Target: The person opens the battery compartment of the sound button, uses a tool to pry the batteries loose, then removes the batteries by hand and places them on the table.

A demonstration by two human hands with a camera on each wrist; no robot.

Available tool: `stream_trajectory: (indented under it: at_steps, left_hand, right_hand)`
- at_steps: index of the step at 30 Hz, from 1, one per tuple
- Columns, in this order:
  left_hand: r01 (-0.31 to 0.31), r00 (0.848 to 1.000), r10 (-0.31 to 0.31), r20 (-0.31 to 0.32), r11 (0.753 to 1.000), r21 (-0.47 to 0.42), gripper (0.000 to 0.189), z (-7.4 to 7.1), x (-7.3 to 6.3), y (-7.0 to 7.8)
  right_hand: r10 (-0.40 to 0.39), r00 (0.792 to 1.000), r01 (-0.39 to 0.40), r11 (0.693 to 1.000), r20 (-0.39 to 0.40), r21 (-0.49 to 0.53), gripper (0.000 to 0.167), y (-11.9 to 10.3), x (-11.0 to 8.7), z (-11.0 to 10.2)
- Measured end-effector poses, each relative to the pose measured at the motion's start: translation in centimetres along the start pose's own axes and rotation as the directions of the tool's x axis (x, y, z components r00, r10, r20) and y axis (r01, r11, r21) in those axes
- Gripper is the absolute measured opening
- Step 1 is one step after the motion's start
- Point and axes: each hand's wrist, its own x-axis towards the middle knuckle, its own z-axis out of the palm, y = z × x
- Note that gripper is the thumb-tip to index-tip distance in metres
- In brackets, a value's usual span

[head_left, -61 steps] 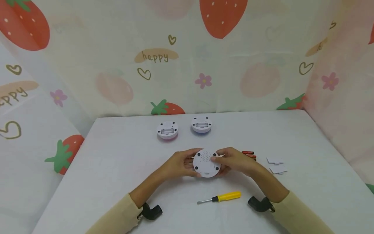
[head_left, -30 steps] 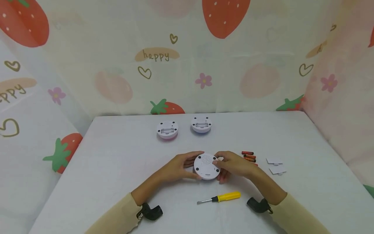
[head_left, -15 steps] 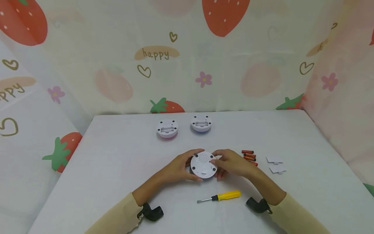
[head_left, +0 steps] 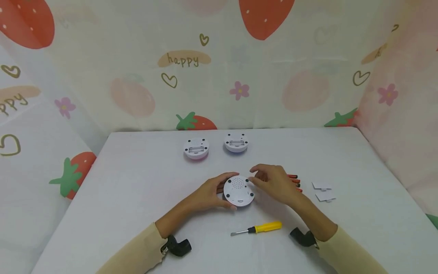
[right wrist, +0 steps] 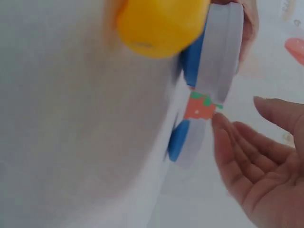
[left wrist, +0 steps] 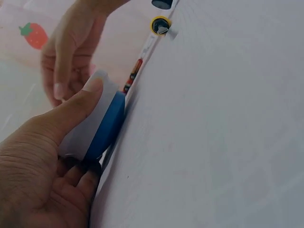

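A round white battery-powered device (head_left: 238, 194) lies with its underside up near the middle of the table; speaker holes and dark round feet show on that flat face. My left hand (head_left: 208, 196) grips it by the left edge, thumb at the near side and fingers round the far side. In the left wrist view the device (left wrist: 92, 126) has a blue lower part close against the tabletop. Just off its right edge hovers my right hand (head_left: 275, 183), fingers loosely bent with nothing between them. The right wrist view shows this hand (right wrist: 261, 161) apart from the device (right wrist: 221, 52).
Two similar devices, one white unit (head_left: 196, 148) and another white unit (head_left: 236, 143), stand at the back with uncovered battery bays. Red batteries (head_left: 298, 181) lie partly behind my right hand. White covers (head_left: 324, 195) are farther right. A yellow-handled screwdriver (head_left: 268, 227) lies in front.
My right hand has let go of the device and risen away to the upper right. The left hand keeps holding the device, which has shifted slightly left since a second ago.
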Motion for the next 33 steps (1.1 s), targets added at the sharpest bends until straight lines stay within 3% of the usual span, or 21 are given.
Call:
stream_trajectory:
  at_steps: [2, 5, 9, 12, 24, 26, 29, 33]
  left_hand:
    - [0.0, 1.0, 0.0, 0.001, 1.0, 0.005, 0.097, -0.1, 0.0, 0.0]
    - [0.002, 1.0, -0.002, 0.002, 1.0, -0.001, 0.096, -0.1, 0.0, 0.1]
    - [0.003, 1.0, -0.003, 0.0, 1.0, 0.004, 0.095, -0.1, -0.1, 0.2]
    - [0.004, 1.0, -0.004, -0.001, 1.0, 0.013, 0.095, -0.1, -0.1, 0.1]
    - [0.004, 1.0, -0.004, 0.004, 1.0, 0.0, 0.093, -0.2, -0.2, 0.1]
    - [0.005, 1.0, -0.005, 0.005, 1.0, -0.002, 0.093, -0.2, -0.1, 0.2]
    - [0.005, 1.0, -0.005, 0.006, 1.0, -0.016, 0.093, -0.2, -0.1, 0.1]
    - [0.005, 1.0, -0.005, 0.008, 0.999, -0.034, 0.091, -0.1, -0.1, 0.1]
  right_hand:
    - [-0.086, 0.994, 0.082, 0.995, -0.069, -0.06, 0.03, -0.6, -0.3, -0.2]
    - [-0.175, 0.984, 0.167, 0.975, -0.043, -0.146, 0.035, -1.6, -0.8, -0.4]
    - [-0.199, 0.975, 0.219, 0.934, 0.099, -0.281, 0.039, -2.6, -1.2, 0.0]
    - [-0.221, 0.962, 0.266, 0.892, 0.16, -0.366, 0.04, -2.8, -1.2, 0.6]
    - [-0.261, 0.937, 0.343, 0.804, 0.232, -0.486, 0.037, -3.2, -1.5, 1.5]
    - [-0.284, 0.925, 0.377, 0.771, 0.253, -0.513, 0.033, -3.2, -1.4, 1.5]
    - [-0.327, 0.897, 0.44, 0.699, 0.295, -0.563, 0.026, -3.3, -1.5, 1.6]
    - [-0.358, 0.858, 0.513, 0.563, 0.369, -0.648, 0.024, -3.5, -1.5, 1.7]
